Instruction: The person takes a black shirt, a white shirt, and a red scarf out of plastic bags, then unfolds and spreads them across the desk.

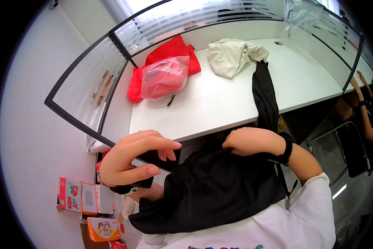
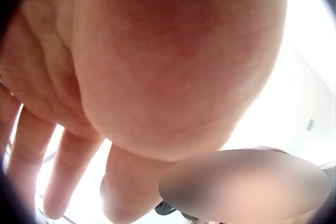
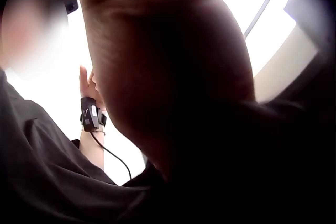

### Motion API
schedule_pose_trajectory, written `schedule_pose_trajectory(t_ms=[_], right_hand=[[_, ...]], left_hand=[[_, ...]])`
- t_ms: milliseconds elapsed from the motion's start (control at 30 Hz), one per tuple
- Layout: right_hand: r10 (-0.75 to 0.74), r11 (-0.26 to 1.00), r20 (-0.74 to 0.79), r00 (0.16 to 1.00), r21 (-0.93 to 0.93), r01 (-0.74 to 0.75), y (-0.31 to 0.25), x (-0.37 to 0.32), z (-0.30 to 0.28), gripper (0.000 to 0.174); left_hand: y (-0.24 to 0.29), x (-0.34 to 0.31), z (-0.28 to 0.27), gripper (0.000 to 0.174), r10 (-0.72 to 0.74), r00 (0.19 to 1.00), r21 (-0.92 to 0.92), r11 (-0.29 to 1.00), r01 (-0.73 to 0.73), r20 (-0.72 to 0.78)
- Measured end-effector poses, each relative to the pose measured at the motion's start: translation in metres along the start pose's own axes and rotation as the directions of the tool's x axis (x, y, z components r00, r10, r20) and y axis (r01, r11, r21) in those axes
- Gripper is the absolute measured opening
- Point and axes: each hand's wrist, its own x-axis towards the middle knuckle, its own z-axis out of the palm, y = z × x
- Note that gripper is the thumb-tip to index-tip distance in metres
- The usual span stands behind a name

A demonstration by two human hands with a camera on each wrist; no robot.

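Had the right grip [image 1: 255, 141] bent round a bit of the black cloth [image 1: 219, 191], at its far edge toward the right. Could not tell just where to place each fingertip, with the fingers tucked down and the right wrist view so dark. Found most of the black cloth on the near side of that grip and off to the left, bunched up against the white shirt [image 1: 277, 228]. Saw a soft heap, its long way running across the body.

Had the left grip [image 1: 134, 157] wide and bare, thumb apart from the bent fingers, up by the black cloth's left side. So counted the right grip as nearer, touching, and the left grip as just beside, holding nothing.

Saw a long black strip [image 1: 264, 91] beyond the black cloth, lying on the white worktop [image 1: 211, 103] and hanging over its near edge. Could not tell about a join to the black cloth, with the right grip in the way.

Spotted a cream cloth [image 1: 232, 58] farther beyond the black cloth, and a red cloth [image 1: 174, 47] with a clear bag [image 1: 163, 79] beyond and to the left. Noticed an orange box [image 1: 104, 229] left of the black cloth, low down, and a chair [image 1: 352, 149] well apart on the right.
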Motion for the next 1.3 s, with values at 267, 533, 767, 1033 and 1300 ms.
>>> schedule_pose_trajectory(t_ms=[267, 533, 767, 1033, 1300], right_hand=[[-0.167, 0.922, -0.862, 0.478, 0.036, 0.386, -0.054, -0.041, -0.043, 0.031], [-0.638, 0.717, -0.761, -0.121, -0.644, 0.267, -0.089, -0.071, -0.039, 0.029], [-0.549, 0.786, -0.718, -0.428, -0.618, 0.029, -0.108, -0.045, -0.033, 0.015], [-0.684, 0.727, -0.729, 0.021, -0.684, -0.063, -0.073, -0.084, -0.059, 0.020], [-0.390, 0.898, -0.624, 0.677, -0.095, 0.429, -0.078, -0.081, -0.078, 0.023]], left_hand=[[0.009, 0.014, 0.007, 0.042, -0.207, 0.977, 0.025, 0.978, 0.209, -0.058], [-0.005, 0.062, 0.054, 0.038, -0.046, 0.988, 0.124, 0.992, 0.028, 0.149], [-0.010, 0.079, 0.078, 0.040, 0.283, 0.889, -0.182, 0.956, -0.231, 0.359], [0.011, 0.028, 0.036, 0.034, 0.081, 0.833, 0.257, 0.964, 0.075, -0.548], [-0.002, 0.014, 0.030, 0.029, 0.232, 0.693, -0.120, 0.900, -0.419, -0.683]])
